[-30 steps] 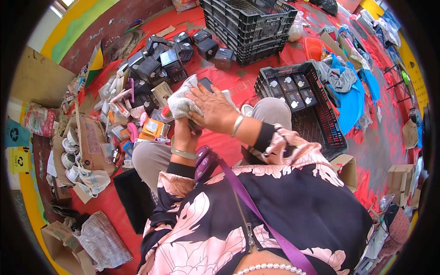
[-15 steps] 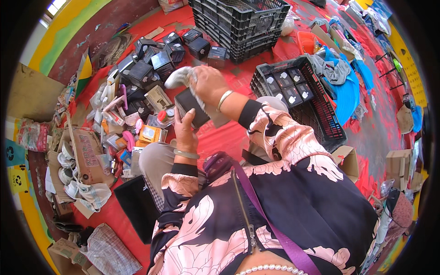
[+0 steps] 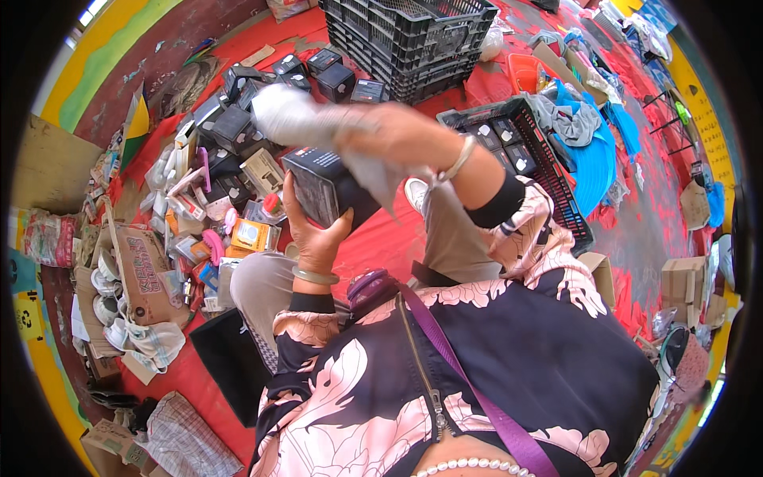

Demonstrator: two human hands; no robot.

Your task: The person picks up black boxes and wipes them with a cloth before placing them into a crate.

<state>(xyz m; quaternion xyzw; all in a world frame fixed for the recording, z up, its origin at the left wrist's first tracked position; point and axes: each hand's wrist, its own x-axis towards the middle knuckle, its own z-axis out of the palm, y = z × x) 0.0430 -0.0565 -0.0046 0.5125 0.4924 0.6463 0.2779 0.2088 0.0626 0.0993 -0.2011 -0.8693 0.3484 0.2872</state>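
Note:
My left hand (image 3: 316,232) grips a black box (image 3: 319,187) by its lower side, thumb and fingers spread along its near edges. Above the box, my right hand (image 3: 389,135) is smeared by motion and closed on a whitish-grey cloth (image 3: 298,118). Part of the cloth hangs down over the box's right side. Whether it touches the box's top I cannot tell. Beyond my hands lies a heap of similar black boxes (image 3: 236,127). More of these boxes (image 3: 520,157) stand in a black plastic crate (image 3: 560,187) to the right.
Stacked black crates (image 3: 405,48) rise at the far side. Small packages, an orange box (image 3: 249,234) and pink items litter the left. A cardboard carton (image 3: 143,274) and bowls (image 3: 111,306) stand beyond them. Blue cloth (image 3: 596,171) lies past the right crate.
My right hand has swept the cloth across, up and leftward over the box. My left hand has tilted the box, so a printed side now shows.

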